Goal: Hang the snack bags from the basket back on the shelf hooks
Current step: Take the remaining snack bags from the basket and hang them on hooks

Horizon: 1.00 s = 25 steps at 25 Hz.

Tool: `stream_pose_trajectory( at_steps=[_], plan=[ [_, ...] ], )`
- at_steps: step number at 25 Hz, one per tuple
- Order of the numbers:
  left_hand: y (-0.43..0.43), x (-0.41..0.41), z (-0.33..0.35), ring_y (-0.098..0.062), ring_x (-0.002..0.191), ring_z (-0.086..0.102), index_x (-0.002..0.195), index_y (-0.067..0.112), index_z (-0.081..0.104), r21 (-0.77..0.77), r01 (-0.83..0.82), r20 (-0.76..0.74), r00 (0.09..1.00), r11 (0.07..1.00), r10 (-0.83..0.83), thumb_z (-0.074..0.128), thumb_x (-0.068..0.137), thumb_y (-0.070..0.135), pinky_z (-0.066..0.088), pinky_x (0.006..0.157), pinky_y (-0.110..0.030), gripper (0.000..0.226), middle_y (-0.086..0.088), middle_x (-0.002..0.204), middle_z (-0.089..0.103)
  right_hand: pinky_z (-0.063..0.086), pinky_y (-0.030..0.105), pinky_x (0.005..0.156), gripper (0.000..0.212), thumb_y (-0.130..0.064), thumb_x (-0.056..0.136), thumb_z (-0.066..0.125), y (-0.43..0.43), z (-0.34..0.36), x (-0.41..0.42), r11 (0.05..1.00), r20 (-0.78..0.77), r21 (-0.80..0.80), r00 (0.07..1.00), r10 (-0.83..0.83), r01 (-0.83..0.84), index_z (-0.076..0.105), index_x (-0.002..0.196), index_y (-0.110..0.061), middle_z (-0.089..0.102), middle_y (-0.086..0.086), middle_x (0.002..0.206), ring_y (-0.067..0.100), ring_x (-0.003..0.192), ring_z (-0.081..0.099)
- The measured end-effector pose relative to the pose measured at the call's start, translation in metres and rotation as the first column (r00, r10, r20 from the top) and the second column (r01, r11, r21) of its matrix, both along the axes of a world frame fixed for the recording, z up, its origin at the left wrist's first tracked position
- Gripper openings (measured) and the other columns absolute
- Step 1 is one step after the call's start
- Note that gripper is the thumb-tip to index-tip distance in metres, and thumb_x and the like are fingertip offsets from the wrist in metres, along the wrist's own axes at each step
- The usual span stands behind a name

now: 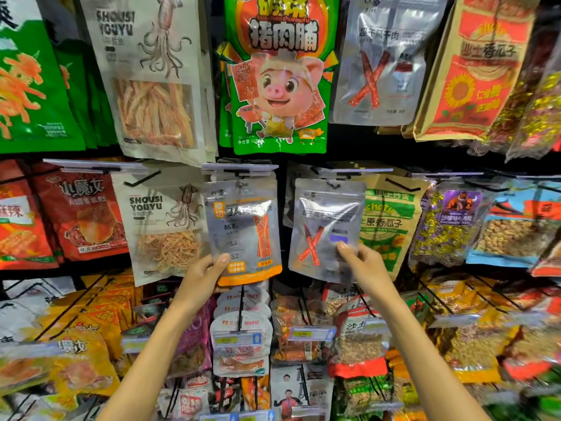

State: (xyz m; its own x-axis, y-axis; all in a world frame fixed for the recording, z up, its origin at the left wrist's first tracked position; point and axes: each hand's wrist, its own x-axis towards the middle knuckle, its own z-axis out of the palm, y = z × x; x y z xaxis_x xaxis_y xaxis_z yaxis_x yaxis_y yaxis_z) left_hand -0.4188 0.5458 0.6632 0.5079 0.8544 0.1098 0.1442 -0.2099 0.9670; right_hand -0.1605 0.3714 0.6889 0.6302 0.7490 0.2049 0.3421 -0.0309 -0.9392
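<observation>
Both arms are up at the middle row. The left hand pinches the lower left corner of a silver bag with an orange bottom band and a jerky strip printed on it, its top up at a hook. The right hand grips the lower right of a second silver bag, marked with a red X of crossed sticks; it hangs tilted just under its own hook. A squid bag hangs just left.
</observation>
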Motion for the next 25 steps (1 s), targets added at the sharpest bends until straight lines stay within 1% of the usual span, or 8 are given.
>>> stream_pose_trajectory(
  at_steps=[2,5,8,10,15,18,22,25],
  plan=[
    [0.001,-0.005,-0.007,-0.018,0.087,0.070,0.111,0.012,0.062,-0.012,0.051,-0.092,0.994,0.999,-0.052,0.052,0.100,0.032,0.054,0.066,-0.021,0.025,-0.008,0.103,0.064,0.050,0.035,0.076,0.035,-0.043,0.097,0.056,-0.009,-0.003,0.001,0.998,0.079,-0.058,0.997,-0.012,0.016,0.068,0.099,-0.009,0.068,0.008,0.096,0.020,0.085,0.063],
    [0.005,-0.015,-0.012,-0.024,0.088,0.064,0.110,0.021,0.058,0.234,0.103,-0.462,0.887,0.967,0.017,0.050,0.101,0.037,0.044,0.067,-0.032,0.020,-0.006,0.098,0.065,0.055,0.046,0.079,0.021,-0.042,0.096,0.058,-0.024,-0.007,0.005,0.984,0.235,-0.139,0.969,-0.074,0.108,0.066,0.096,-0.022,0.070,-0.002,0.093,0.016,0.085,0.067],
    [0.000,-0.022,-0.008,-0.020,0.073,0.061,0.121,0.021,0.052,0.326,0.160,-0.672,0.732,0.932,0.109,0.048,0.100,0.043,0.047,0.062,-0.036,0.031,0.000,0.091,0.063,0.053,0.033,0.077,0.034,-0.046,0.097,0.056,-0.042,-0.007,0.007,0.926,0.554,-0.288,0.831,-0.047,0.244,0.062,0.116,-0.019,0.067,-0.005,0.110,0.013,0.100,0.064],
    [-0.008,-0.024,-0.001,-0.018,0.067,0.057,0.129,0.017,0.047,0.364,0.235,-0.801,0.573,0.901,0.174,0.047,0.100,0.046,0.049,0.058,-0.035,0.041,0.000,0.089,0.060,0.052,0.039,0.087,0.049,-0.048,0.098,0.052,-0.053,-0.004,0.009,0.869,0.684,-0.395,0.727,0.061,0.298,0.053,0.135,-0.016,0.059,0.004,0.127,0.024,0.116,0.057],
    [-0.058,-0.009,0.010,-0.032,0.103,0.060,0.119,0.015,0.050,0.481,0.266,-0.840,0.413,0.835,0.352,0.044,0.098,0.052,0.053,0.082,-0.042,0.043,-0.009,0.106,0.062,0.045,0.045,0.098,0.061,-0.053,0.099,0.045,-0.099,0.004,0.013,0.703,0.764,-0.571,0.588,0.266,0.424,0.035,0.148,-0.017,0.040,0.012,0.147,0.035,0.134,0.039],
    [-0.103,0.012,0.018,-0.034,0.109,0.057,0.109,0.015,0.048,0.481,0.296,-0.840,0.425,0.825,0.337,0.041,0.098,0.054,0.051,0.087,-0.044,0.041,-0.011,0.113,0.061,0.044,0.045,0.099,0.061,-0.054,0.099,0.045,-0.141,0.002,0.021,0.681,0.770,-0.585,0.566,0.294,0.441,0.037,0.147,-0.017,0.038,0.012,0.148,0.035,0.133,0.040],
    [-0.181,0.051,0.024,-0.033,0.119,0.051,0.130,0.017,0.045,0.565,0.343,-0.800,0.450,0.750,0.396,0.042,0.098,0.054,0.047,0.088,-0.042,0.049,-0.011,0.127,0.057,0.043,0.045,0.100,0.059,-0.053,0.098,0.047,-0.216,-0.003,0.033,0.678,0.766,-0.595,0.560,0.315,0.433,0.039,0.143,-0.015,0.039,0.014,0.145,0.035,0.132,0.041],
    [-0.240,0.083,0.017,-0.035,0.120,0.052,0.130,0.015,0.048,0.593,0.399,-0.789,0.461,0.699,0.406,0.045,0.097,0.054,0.046,0.091,-0.041,0.051,-0.014,0.128,0.057,0.038,0.045,0.104,0.060,-0.051,0.097,0.049,-0.280,-0.007,0.042,0.681,0.758,-0.595,0.580,0.298,0.427,0.037,0.145,-0.017,0.039,0.013,0.146,0.033,0.137,0.035]
  ],
)
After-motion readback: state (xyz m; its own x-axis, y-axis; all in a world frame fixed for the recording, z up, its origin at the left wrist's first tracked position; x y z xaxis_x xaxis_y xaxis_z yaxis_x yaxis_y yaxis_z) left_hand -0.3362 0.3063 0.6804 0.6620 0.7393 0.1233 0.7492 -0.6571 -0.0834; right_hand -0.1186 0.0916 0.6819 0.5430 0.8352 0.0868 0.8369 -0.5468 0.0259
